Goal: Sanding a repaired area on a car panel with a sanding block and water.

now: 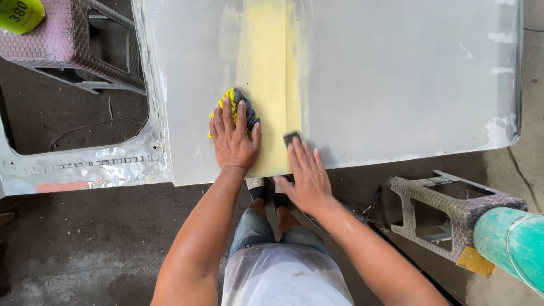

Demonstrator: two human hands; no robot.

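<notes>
So there's this big grey car panel (396, 73) laid flat across the upper half of the frame, with a yellowish strip of filler (267, 73) running down its middle, and it looks like the sanding is only partway. The strip is still plainly yellow and unblended against the grey primer, with patchy bare spots along the right edge, so I'd say plenty is left. The left hand (233, 139) lies mostly flat, fingers spread, pressing a yellow and grey cloth (241, 105) onto the panel just left of the strip. The right hand (307, 175), lower centre, has its fingers stretched out over a small dark sanding block (291, 137) at the strip's lower edge, pushing rather than clenching it.
</notes>
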